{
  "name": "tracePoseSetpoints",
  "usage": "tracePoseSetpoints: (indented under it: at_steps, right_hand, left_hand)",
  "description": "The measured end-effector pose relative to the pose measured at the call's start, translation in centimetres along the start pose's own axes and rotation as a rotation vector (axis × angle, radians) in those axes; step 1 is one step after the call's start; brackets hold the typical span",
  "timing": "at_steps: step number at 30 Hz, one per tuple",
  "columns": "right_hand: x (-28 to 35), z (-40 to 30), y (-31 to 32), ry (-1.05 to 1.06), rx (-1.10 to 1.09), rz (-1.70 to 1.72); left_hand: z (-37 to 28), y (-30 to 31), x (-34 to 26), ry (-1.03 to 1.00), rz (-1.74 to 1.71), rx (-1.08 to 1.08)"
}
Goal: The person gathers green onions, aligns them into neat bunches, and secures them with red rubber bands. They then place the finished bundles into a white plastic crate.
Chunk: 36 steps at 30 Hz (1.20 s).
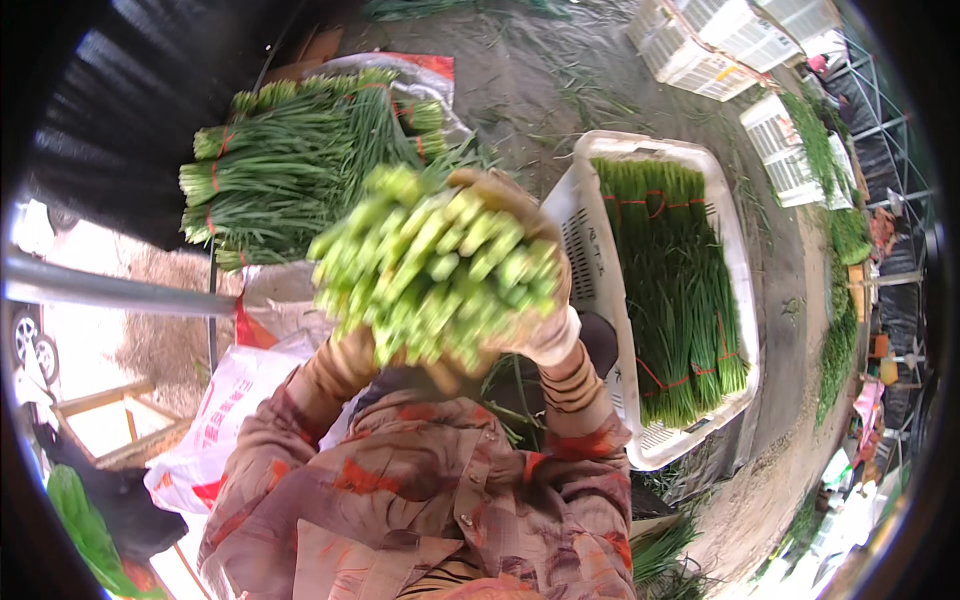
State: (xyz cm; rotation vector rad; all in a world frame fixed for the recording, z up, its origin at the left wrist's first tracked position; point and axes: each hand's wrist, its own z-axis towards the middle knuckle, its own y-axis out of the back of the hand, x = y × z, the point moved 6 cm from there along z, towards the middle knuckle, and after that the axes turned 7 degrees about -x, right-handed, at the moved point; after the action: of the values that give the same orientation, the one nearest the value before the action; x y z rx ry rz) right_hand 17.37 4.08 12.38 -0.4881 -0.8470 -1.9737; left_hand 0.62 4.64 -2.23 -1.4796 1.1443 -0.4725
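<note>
A thick bundle of chive-like green stalks (442,262) is held up in front of my chest, its pale cut ends facing me and blurred. My gloved right hand (544,326) grips its right side, and brownish glove fabric reaches over the far top edge. At the lower left, my left hand (356,349) supports the bundle from beneath, most of it hidden behind the stalks. To the right stands a white plastic crate (739,300) holding bundled greens (671,277) with red ties. Beyond the held bundle at left lies a pile of similar tied bundles (285,165).
White plastic crates (720,45) are stacked at the upper right, with another white crate (776,150) below them. A metal pole (120,283) juts in from the left. A white printed sack (225,427) lies beside my left arm. Loose leaves litter the dark ground sheet (517,82).
</note>
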Motion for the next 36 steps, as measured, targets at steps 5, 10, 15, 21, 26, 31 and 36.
tracePoseSetpoints:
  at_steps: [5, 10, 15, 21, 26, 31, 36]
  right_hand:
    - [5.6, -2.5, -1.3, 0.292, 0.215, -0.61]
    - [0.6, -9.0, 2.5, -0.425, -0.16, -0.124]
    - [-4.0, -11.7, -3.4, -0.828, -0.477, 1.12]
    - [0.8, -19.4, -6.1, -1.224, 0.207, 0.956]
    - [3.4, -13.1, 1.3, -0.536, -0.029, 0.177]
    - [2.1, -7.9, 2.1, -0.324, -0.15, -0.346]
    - [1.7, -9.7, 0.7, -0.337, -0.038, -0.27]
  left_hand:
    - [3.3, -7.3, -1.9, -0.018, -0.459, 0.138]
    - [5.4, -6.7, -2.2, 0.052, -0.113, 0.197]
    - [6.3, -5.8, -0.9, 0.004, 0.145, 0.053]
    - [7.3, -3.9, -2.4, -0.187, 0.127, 0.007]
    - [7.5, -3.5, -2.1, -0.143, 0.131, -0.066]
    - [7.0, -6.5, -0.3, -0.155, 0.326, -0.056]
    - [8.5, -2.3, -1.0, -0.348, 0.328, 0.043]
